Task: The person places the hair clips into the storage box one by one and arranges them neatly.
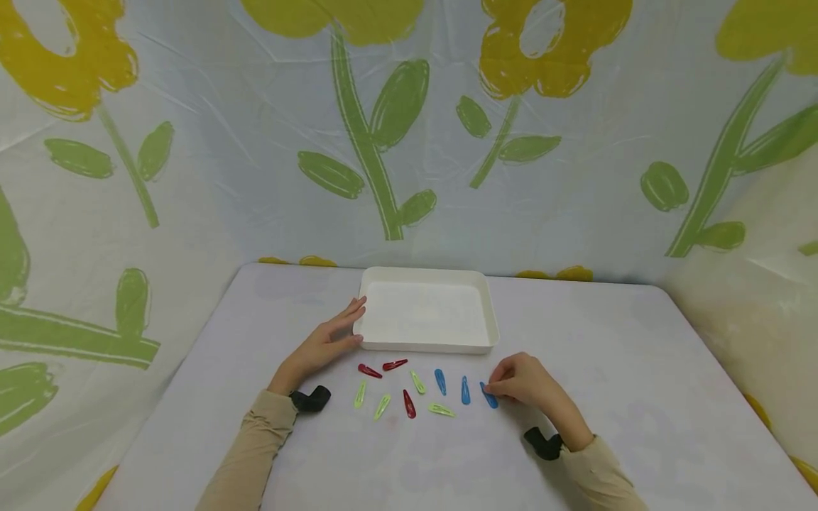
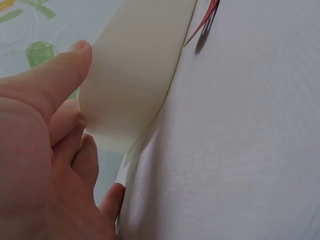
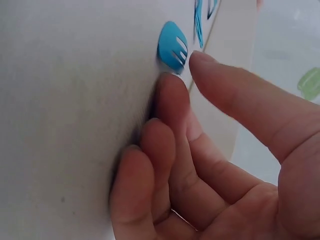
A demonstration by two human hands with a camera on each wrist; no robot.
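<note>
My right hand is at the rightmost blue snap hair clip. In the right wrist view, thumb and forefinger stand apart beside that blue clip, with a gap between them. Two more blue clips, one of them this clip, lie to its left. My left hand rests against the left side of a white tray, fingers extended. The left wrist view has the thumb and fingers at the tray's corner. No hair clips show inside the tray.
Left of the blue clips, red clips and several light green clips lie scattered on the white table. The tray stands at the table's back edge, before a flower-patterned curtain.
</note>
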